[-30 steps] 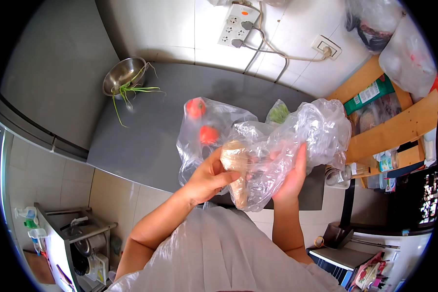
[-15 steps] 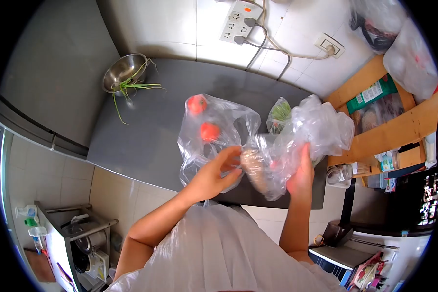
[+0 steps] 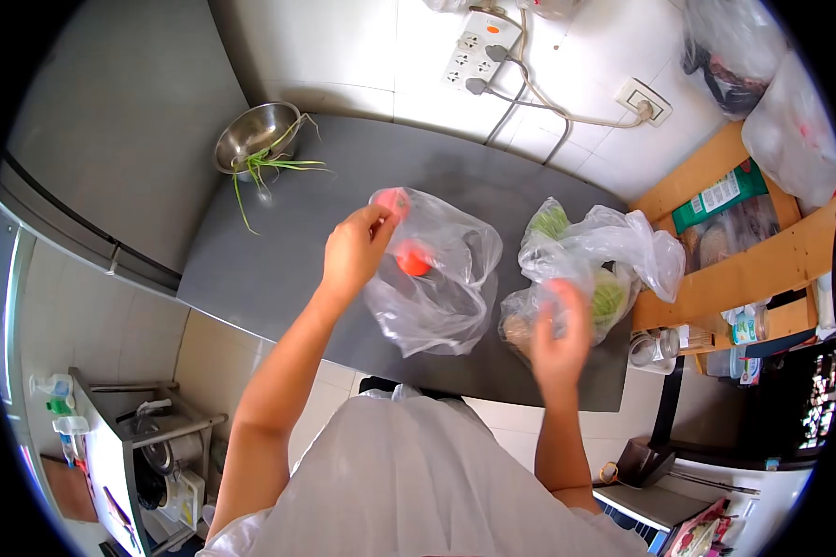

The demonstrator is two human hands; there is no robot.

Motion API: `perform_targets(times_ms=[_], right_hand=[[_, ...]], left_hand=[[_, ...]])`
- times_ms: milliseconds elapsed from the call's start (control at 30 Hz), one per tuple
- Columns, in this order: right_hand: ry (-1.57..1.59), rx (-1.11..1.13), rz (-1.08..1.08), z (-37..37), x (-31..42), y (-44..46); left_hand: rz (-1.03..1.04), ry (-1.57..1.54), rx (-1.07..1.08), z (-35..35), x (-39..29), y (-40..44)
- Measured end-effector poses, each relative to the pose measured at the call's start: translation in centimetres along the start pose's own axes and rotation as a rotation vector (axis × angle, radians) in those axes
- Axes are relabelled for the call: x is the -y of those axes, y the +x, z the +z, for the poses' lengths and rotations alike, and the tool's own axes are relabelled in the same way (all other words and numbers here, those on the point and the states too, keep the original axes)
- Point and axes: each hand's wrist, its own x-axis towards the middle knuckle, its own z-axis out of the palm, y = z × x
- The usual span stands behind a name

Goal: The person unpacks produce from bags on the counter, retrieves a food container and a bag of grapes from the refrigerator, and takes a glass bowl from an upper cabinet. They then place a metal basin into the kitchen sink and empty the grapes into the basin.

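Observation:
My left hand pinches the upper left edge of a clear plastic bag on the grey counter. Inside that bag lie two tomatoes, one near the middle and one by my fingertips. My right hand is blurred by motion, over a second clear bag at the counter's right; whether it grips anything is unclear. Green vegetables and a pale brown item show through the plastic there.
A steel bowl with green onions hanging over its rim stands at the counter's back left. A power strip is on the wall. Wooden shelving with bags and jars borders the right side.
The bag with the pale brown item has come down onto the counter at the right. My left hand has moved up and left to the tomato bag. My right hand has come away from the crumpled plastic.

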Motion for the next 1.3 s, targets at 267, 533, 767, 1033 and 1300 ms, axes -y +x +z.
perform_targets(times_ms=[267,533,767,1033,1300], right_hand=[[-0.137,0.666,-0.152,16.2,-2.7,2.1],[0.189,0.578,-0.108,19.5,-4.9,3.4],[-0.1,0.496,0.056,19.3,-1.2,2.6],[-0.354,0.676,0.097,21.9,-0.5,5.2],[0.014,0.516,0.107,22.3,-4.3,6.3]], left_hand=[[0.026,-0.397,-0.154,0.6,-0.9,-0.5],[-0.125,-0.82,0.17,-0.2,-0.1,-6.6],[-0.129,-1.024,0.591,1.7,-2.9,-10.4],[-0.045,-1.08,0.657,0.0,-0.8,-7.2],[-0.169,-0.246,0.072,3.2,10.6,-2.7]])
